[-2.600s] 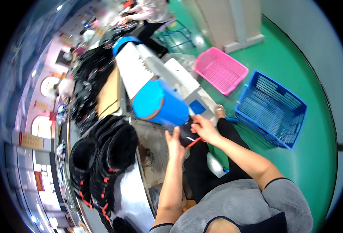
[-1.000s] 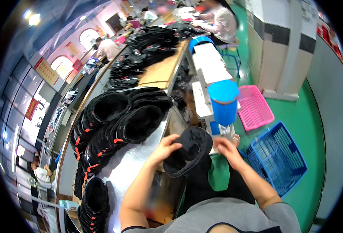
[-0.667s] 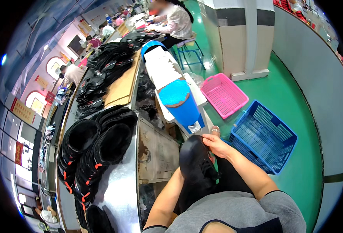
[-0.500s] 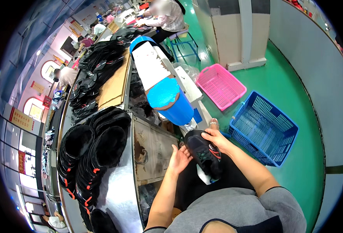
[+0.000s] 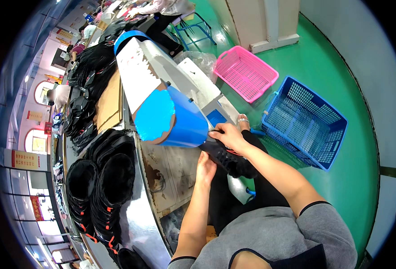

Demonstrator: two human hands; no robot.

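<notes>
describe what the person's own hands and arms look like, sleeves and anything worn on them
The left hand and the right hand are bare, with no gloves, watch or bracelet showing. The forearms are uncovered too. Above them come short grey sleeves of finely ribbed fabric, edged in black.

"What's hidden on the black shoe (image 5: 232,161)?"
"Its ten-o'clock end, under the blue machine head (image 5: 184,121). The right hand's grip (image 5: 227,136) covers some too."
"Is the left hand's grip (image 5: 206,169) touching it?"
"Can't tell."
"What's cut off?"
"Between eleven and twelve, a co-worker (image 5: 163,21), by the upper edge; at seven, a black piece (image 5: 133,259) and the worktop (image 5: 138,226), by the lower."
"Blurred?"
"A distant person's head (image 5: 50,95), between nine and ten."
</notes>
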